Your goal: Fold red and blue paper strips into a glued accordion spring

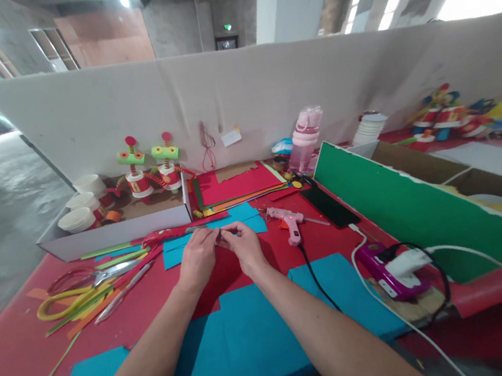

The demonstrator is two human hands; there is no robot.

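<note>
My left hand (199, 258) and my right hand (242, 249) meet at the fingertips over the middle of the red-covered table (173, 297). Both are pinched together around something small and dark that is too hidden to name. Blue paper pieces (173, 253) lie just behind and beside the hands. To the right of my right hand rests a pink glue gun (290, 220) with a black cord. Scissors with red handles (117, 271) and yellow-handled ones (67, 302) lie to the left among green and orange paper strips.
At the back left, a white box (121, 235) holds paper cups and two cup figures (138, 183). Stacked coloured paper (241, 184), a pink bottle (305, 139) and a phone (330, 206) sit behind. A green-sided box (405, 209) and purple power strip (389, 274) stand right.
</note>
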